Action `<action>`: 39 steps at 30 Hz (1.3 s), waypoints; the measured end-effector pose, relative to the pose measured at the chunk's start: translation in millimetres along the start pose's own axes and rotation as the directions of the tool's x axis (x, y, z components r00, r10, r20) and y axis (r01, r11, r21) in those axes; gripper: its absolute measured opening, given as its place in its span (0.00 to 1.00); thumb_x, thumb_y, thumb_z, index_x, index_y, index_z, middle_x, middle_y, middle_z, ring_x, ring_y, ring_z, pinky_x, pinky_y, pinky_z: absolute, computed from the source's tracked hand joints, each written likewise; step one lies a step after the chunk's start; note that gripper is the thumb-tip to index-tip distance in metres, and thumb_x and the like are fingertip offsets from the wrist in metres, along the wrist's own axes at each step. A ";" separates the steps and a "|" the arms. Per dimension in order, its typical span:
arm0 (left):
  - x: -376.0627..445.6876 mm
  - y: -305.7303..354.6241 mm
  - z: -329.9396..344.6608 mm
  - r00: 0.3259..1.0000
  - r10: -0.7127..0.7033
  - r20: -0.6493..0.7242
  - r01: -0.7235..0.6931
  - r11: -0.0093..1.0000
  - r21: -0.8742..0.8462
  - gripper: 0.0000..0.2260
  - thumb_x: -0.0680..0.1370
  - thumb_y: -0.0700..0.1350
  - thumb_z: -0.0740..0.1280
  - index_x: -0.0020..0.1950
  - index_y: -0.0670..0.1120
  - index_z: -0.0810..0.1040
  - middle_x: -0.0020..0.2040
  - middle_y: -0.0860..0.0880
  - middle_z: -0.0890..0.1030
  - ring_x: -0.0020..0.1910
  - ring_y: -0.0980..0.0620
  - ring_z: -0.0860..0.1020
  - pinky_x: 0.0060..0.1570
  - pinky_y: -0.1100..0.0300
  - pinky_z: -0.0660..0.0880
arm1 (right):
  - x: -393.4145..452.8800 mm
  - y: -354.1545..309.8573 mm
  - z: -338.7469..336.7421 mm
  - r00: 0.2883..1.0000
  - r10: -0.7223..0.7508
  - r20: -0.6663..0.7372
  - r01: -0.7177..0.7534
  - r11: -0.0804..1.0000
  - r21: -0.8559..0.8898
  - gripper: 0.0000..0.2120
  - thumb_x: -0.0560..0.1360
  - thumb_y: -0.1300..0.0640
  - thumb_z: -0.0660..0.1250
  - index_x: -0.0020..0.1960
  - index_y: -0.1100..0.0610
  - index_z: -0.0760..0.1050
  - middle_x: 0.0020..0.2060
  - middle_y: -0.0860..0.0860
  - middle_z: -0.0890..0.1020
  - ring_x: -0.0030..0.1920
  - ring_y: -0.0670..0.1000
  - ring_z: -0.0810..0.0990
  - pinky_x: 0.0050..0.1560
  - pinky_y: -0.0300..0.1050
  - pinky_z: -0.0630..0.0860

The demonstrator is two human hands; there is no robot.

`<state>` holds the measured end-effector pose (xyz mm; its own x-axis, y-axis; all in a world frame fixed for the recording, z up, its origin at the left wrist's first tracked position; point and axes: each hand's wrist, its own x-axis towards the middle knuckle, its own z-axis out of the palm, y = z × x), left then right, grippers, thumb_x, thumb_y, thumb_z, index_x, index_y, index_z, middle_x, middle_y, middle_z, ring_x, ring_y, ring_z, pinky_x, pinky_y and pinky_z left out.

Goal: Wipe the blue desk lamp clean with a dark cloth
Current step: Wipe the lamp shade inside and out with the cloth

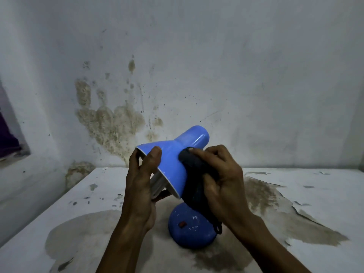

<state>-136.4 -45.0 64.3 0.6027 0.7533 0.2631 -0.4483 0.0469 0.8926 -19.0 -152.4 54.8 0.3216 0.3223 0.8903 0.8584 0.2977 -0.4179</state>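
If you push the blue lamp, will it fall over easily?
Probably not easily: the lamp's round base looks wide and sits flat on the table. But the big shade sits high and tilted, so a hard shove might tip it. The left hand grips the shade's rim, steadying it.

Legible text, labels, brands, numbers, signs: none. The lamp (173, 166) shows plain blue on its shade and base, with no print or maker's mark that can be made out. The red switch (182, 224) on the base carries no readable marking. The cloth (197, 174) shows no tag or lettering.
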 end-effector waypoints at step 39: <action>1.1 -1.9 -0.9 0.999 0.046 0.018 -0.046 0.999 -0.005 0.27 0.59 0.64 0.72 0.55 0.57 0.76 0.46 0.56 0.85 0.42 0.52 0.84 0.39 0.46 0.81 | 29.2 5.7 11.1 0.977 -0.004 -0.212 -0.062 0.950 -0.306 0.22 0.70 0.68 0.61 0.59 0.55 0.82 0.49 0.55 0.76 0.38 0.53 0.76 0.32 0.51 0.75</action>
<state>-135.5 -43.6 62.6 0.5932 0.7427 0.3107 -0.4787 0.0150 0.8779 -9.1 -131.3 76.4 0.3955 0.1230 0.9102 0.9177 -0.0118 -0.3971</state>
